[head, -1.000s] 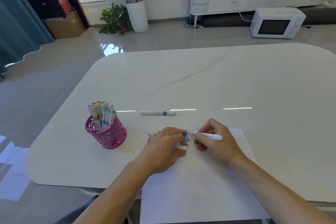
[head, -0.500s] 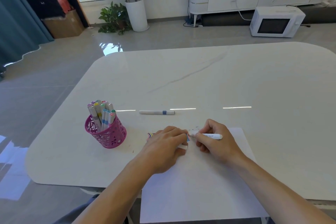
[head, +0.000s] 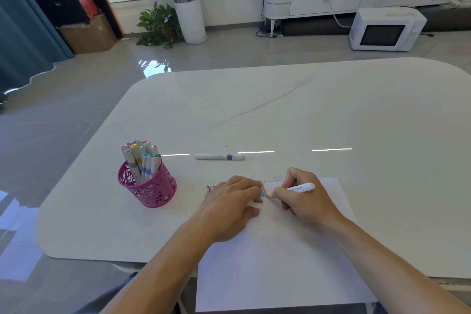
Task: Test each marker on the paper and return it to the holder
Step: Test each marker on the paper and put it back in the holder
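Marker (head: 297, 189) in use: white barrel, gripped in the right hand (head: 304, 197) with fingers closed around it in a writing hold, tip down on the paper (head: 280, 250) at the upper edge of the sheet. Printing runs along the barrel but is too small to read. Short coloured strokes (head: 263, 191) lie on the sheet just left of the tip.

Left hand (head: 229, 208) rests palm-down on the sheet, fingers curled loosely, with a small white piece (head: 254, 205), probably a cap, under the fingertips; how firmly it is held cannot be told.

Holder (head: 147, 186): pink perforated cup, upright on the white table (head: 331, 109), left of the hands, filled with capped markers (head: 141, 158). A second white marker with a blue band (head: 219, 157) lies flat on the table beyond the hands, apart from both.
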